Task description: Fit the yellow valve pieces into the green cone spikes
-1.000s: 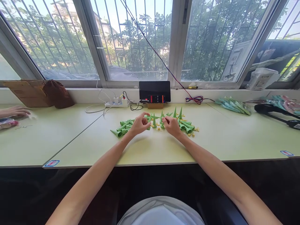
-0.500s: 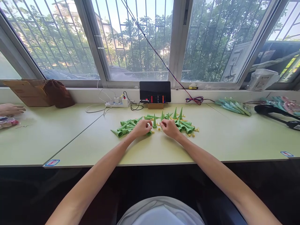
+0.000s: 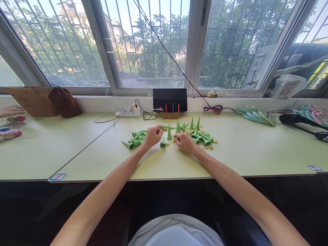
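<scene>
A pile of green plastic cones (image 3: 135, 138) and small yellow pieces (image 3: 211, 146) lies on the pale green table (image 3: 164, 164). Some cones stand upright, such as one (image 3: 197, 123) at the back. My left hand (image 3: 153, 135) is curled, its fingertips pinched at the end of a lying green cone (image 3: 167, 127). My right hand (image 3: 185, 140) rests on the table with thumb and finger pinched on a small yellowish piece. One green cone (image 3: 163, 142) stands upright on the table between my two hands, touched by neither.
A black phone on a stand (image 3: 169, 100) sits at the back, beside a power strip with white cables (image 3: 126, 112). A brown pouch (image 3: 64, 102) and cardboard (image 3: 30, 99) lie far left. Another person's hand (image 3: 10, 110) shows at the left edge. Bagged items (image 3: 256, 115) lie right.
My left hand has set a green cone upright on the table, let it go and moved back up to the pile. My right hand has shifted slightly nearer and stays pinched.
</scene>
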The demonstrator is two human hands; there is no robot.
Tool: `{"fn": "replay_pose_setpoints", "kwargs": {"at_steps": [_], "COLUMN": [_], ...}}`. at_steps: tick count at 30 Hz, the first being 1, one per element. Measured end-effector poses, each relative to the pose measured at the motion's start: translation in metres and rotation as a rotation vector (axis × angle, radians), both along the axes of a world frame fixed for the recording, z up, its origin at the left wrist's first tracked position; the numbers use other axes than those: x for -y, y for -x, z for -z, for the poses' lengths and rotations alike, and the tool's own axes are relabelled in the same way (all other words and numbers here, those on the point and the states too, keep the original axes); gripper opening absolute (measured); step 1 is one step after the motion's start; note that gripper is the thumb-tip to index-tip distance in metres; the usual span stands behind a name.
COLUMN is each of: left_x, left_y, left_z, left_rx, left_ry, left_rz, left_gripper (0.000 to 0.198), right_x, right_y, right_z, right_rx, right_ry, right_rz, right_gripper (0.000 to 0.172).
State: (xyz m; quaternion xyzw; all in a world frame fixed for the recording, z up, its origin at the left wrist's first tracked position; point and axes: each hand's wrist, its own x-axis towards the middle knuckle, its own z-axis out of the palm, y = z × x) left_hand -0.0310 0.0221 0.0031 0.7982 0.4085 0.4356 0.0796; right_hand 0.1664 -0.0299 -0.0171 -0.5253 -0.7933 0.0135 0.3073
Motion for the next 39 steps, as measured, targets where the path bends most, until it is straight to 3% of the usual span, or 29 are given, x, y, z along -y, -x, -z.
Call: {"fn": "replay_pose_setpoints", "kwargs": {"at_steps": [10,39], "left_x": [0.0038,0.0015], "left_y": [-0.0013,-0.0004], "left_z": [0.0005,0.0047], "left_rx": [-0.05,-0.079], "left_ry": [-0.061,-0.073], "left_rz": [0.086,0.127], "left_gripper": [0.02,0.022], "right_x": [0.008,0.007], "right_y": [0.0063,0.0061], "right_z": [-0.0043,-0.002], "right_rx": [0.23,0.191], "right_ry": [0.077,0.131], "right_rz": [0.07,0.104], "right_gripper": [0.025,0.018]}}
